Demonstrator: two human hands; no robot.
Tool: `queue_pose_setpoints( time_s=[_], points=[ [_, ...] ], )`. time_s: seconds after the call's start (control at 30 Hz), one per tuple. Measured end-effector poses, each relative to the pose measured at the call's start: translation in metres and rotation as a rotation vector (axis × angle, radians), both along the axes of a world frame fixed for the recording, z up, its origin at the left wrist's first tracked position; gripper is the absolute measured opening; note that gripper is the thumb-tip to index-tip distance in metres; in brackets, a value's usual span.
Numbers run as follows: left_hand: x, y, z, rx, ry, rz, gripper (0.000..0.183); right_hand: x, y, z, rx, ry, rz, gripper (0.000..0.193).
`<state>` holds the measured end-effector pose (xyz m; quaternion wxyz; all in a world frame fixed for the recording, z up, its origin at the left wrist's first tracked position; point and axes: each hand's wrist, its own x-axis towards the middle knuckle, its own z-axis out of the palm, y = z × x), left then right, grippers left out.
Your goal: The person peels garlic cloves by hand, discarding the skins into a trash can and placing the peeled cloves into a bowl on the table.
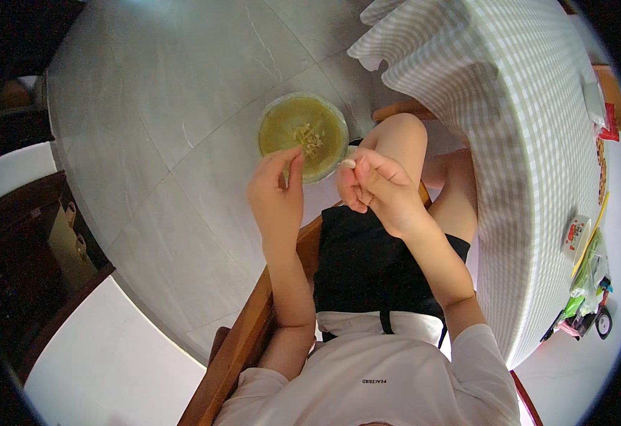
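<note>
My left hand (276, 188) hangs over the near left rim of a round bin (275, 117) that stands on the floor. Its thumb and fingertips are brought together in a pinch, and whatever lies between them is too small to make out. Inside the bin, pale shell-like scraps (309, 139) lie in a small heap on a yellow-green lining. To the right, above my thigh, my right hand (381, 186) is closed with a small, whitish oval piece (349, 164) held at its fingertips. The two hands are apart.
I sit on a wooden chair (250, 319). At my right a table is draped with a grey-and-white checked cloth (498, 213). On it are a white bowl (575, 238) with a red pattern, a green plastic bag (591, 266) and a red packet (609, 122). Grey tiles (176, 142) cover the floor.
</note>
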<state>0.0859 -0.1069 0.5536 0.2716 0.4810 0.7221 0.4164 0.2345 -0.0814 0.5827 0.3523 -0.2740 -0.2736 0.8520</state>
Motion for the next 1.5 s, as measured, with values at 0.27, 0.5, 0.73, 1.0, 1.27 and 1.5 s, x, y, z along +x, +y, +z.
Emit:
queue_pose_setpoints(
  time_s=[0.27, 0.5, 0.73, 1.0, 1.27, 1.5],
  points=[
    [0.001, -0.013, 0.030, 0.252, -0.521, -0.172, 0.018, -0.004, -0.006, 0.007, 0.456, -0.307, 0.022, 0.022],
    [0.006, -0.018, 0.040, 0.422, -0.370, -0.122, 0.017, 0.001, 0.000, 0.025, 0.797, -0.594, -0.059, 0.007],
    [0.010, -0.024, 0.055, 0.310, -0.485, -0.116, 0.013, -0.002, -0.007, 0.029, 1.039, -0.614, -0.174, 0.014],
    [0.014, -0.030, 0.070, 0.313, -0.490, -0.150, 0.013, -0.003, -0.018, 0.024, 1.077, -0.588, -0.329, 0.018],
    [0.013, -0.033, 0.069, 0.366, -0.455, -0.146, 0.014, 0.000, -0.012, 0.025, 1.449, -0.745, -0.430, 0.022],
    [0.016, -0.031, 0.075, 0.316, -0.357, -0.102, 0.015, 0.004, -0.007, 0.022, 1.568, -0.812, -0.433, 0.024]
  ],
)
